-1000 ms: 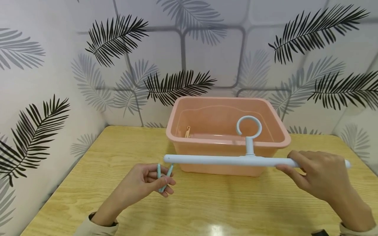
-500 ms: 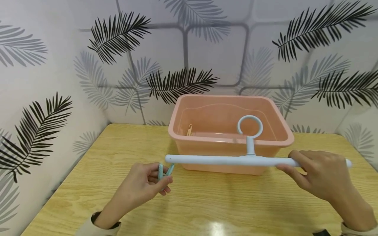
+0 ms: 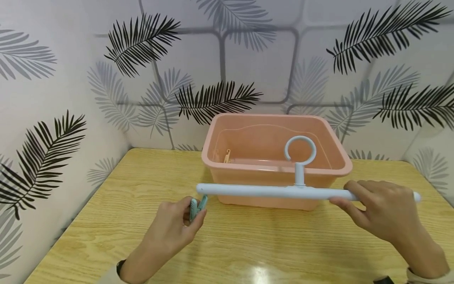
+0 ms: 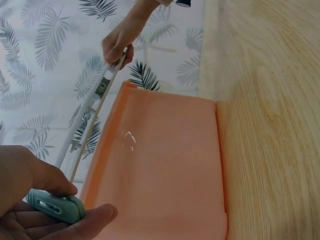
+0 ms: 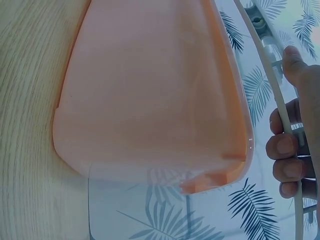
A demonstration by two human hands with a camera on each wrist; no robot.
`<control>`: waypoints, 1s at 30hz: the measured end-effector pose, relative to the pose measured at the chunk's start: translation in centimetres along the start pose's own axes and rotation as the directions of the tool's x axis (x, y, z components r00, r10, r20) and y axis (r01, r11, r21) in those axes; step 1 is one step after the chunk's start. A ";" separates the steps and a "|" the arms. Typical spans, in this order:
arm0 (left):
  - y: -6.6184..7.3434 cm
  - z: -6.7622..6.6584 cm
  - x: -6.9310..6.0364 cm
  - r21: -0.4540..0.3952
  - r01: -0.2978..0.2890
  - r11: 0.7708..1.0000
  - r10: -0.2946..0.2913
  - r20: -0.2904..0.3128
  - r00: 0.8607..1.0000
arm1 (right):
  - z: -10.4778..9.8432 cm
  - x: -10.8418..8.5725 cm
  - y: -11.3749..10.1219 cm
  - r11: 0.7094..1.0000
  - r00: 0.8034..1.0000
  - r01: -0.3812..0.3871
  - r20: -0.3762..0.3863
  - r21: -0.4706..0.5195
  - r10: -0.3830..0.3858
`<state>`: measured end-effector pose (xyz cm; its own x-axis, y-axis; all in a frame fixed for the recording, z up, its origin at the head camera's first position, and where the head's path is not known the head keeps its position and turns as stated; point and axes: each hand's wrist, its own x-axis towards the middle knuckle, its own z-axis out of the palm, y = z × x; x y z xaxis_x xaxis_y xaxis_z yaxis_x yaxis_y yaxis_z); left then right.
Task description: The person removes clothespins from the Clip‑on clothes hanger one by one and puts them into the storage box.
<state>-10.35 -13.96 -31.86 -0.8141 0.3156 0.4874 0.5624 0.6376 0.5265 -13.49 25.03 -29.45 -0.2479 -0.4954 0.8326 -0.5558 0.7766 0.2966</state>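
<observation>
A teal clothes peg is pinched between the thumb and fingers of my left hand, just beneath the left end of a pale blue hanger bar. In the left wrist view the peg lies against that end; whether it is attached there I cannot tell. My right hand grips the bar near its right end and holds it level in front of the tub. An open ring hook rises from the bar on a short stem. The right wrist view shows curled fingers around the bar.
A pink plastic tub stands on the wooden table near the patterned wall. Inside it, at the left, is a small yellow hooked piece. A dark object shows at the bottom right edge.
My left fingers have curled in more tightly around the peg, which has turned and moved up slightly closer to the bar's end. The bar's left end has risen a little. My right hand keeps its grip.
</observation>
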 end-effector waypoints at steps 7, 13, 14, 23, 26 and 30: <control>0.7 0.6 -0.5 0.087 0.027 0.996 -0.021 -0.074 0.997 | 0.2 0.0 -0.1 1.000 1.000 0.003 -0.012 -0.004 -0.003; 0.4 1.1 -0.6 0.160 -0.043 0.986 0.066 -0.138 0.988 | 0.3 -0.1 -0.1 1.000 1.000 0.001 -0.003 -0.002 -0.001; 0.3 1.2 -0.6 0.189 -0.056 0.980 0.084 -0.145 0.986 | 0.3 -0.2 -0.1 1.000 1.000 0.001 0.001 -0.002 -0.001; -0.2 1.5 -0.5 0.219 -0.104 0.970 0.138 -0.147 0.979 | 0.2 -0.4 -0.3 1.000 1.000 -0.009 0.029 -0.028 0.010; -0.4 1.4 -0.4 0.171 -0.073 0.983 0.092 -0.101 0.991 | 0.2 -0.4 -0.4 0.999 0.999 -0.002 0.036 -0.043 0.004; -0.5 1.5 -0.4 0.191 -0.064 0.980 0.082 -0.088 0.993 | 0.3 -0.3 -0.3 0.998 0.999 0.022 0.037 -0.052 -0.020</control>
<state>-10.55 -13.38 -33.35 -0.7491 0.3037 0.5887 0.5757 0.7382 0.3517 -13.45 24.87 -29.91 -0.2655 -0.5248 0.8088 -0.5193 0.7846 0.3387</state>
